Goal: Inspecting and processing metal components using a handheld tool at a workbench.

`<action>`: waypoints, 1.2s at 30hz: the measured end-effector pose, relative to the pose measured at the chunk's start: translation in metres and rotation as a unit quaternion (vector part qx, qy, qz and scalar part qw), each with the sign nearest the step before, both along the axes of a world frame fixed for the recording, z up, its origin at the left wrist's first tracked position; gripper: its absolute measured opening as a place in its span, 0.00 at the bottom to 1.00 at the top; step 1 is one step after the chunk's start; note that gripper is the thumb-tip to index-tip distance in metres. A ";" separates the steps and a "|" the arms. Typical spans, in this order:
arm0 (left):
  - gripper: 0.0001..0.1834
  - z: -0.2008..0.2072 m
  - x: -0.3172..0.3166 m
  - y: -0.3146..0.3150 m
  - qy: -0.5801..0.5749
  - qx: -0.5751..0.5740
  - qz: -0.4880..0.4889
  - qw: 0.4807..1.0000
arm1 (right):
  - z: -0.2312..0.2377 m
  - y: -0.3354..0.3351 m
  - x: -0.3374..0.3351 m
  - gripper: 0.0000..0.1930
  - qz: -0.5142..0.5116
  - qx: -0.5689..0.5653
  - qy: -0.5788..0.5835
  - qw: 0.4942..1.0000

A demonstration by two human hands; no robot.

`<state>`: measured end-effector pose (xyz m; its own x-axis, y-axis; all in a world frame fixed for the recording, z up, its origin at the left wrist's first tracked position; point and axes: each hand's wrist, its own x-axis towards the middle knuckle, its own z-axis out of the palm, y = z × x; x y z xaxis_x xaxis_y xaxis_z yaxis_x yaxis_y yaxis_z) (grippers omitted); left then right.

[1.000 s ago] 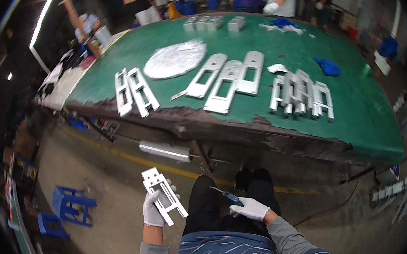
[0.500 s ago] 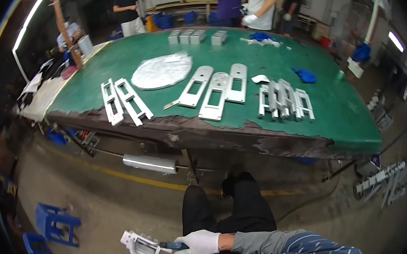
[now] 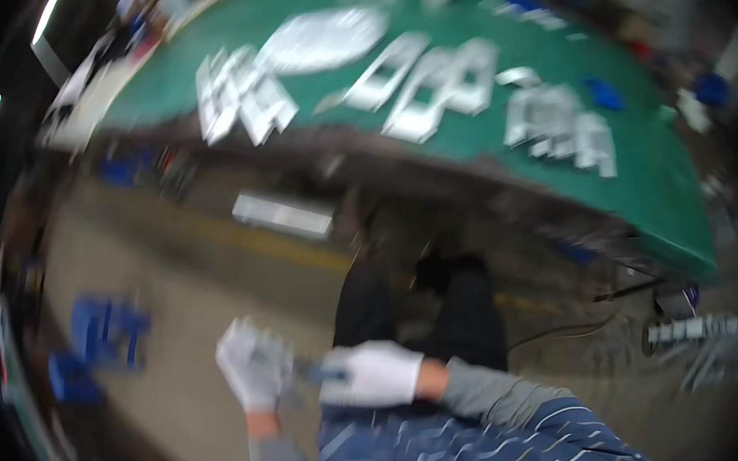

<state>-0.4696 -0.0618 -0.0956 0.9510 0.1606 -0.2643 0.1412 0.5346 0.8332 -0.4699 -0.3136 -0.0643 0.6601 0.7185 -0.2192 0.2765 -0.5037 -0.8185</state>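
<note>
My left hand [image 3: 256,366], in a white glove, is curled at the lower left around a silvery metal frame piece, now mostly hidden by the glove and smeared. My right hand [image 3: 372,374], also gloved in white, is closed around the blue handle of a hand tool [image 3: 331,373]. The tool points left toward the left hand; its tip is too blurred to tell its kind. Both hands are in front of my lap, well below the table edge.
A green-topped table [image 3: 563,212] spans the view ahead. On it lie ladder-like metal frames [image 3: 245,96], plates with cutouts [image 3: 435,82], several narrow frames [image 3: 559,123] and a round wrapped bundle [image 3: 324,39]. A wrap roll [image 3: 283,215] hangs below; blue stools [image 3: 108,331] stand left.
The view has tilted and shifted, smearing the picture. My left hand has turned, its glove now covering most of the metal frame. The right hand keeps hold of the blue-handled tool.
</note>
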 end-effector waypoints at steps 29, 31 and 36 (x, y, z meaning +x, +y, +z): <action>0.43 -0.090 -0.024 0.033 0.070 -0.211 0.036 0.974 | -0.022 0.026 0.014 0.25 0.009 -0.027 0.058 0.998; 0.43 -0.090 -0.025 0.032 0.082 -0.211 0.044 0.973 | -0.024 0.026 0.015 0.25 0.018 -0.036 0.059 0.997; 0.43 -0.095 -0.029 0.037 0.077 -0.217 0.016 0.973 | -0.028 0.025 0.019 0.26 0.038 -0.060 0.062 0.996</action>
<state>-0.4987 -0.0249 -0.1905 0.8914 0.0308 -0.4522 0.2235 0.8380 0.4978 -0.4511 -0.2889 -0.0918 0.5676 0.7291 -0.3824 0.2189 -0.5814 -0.7836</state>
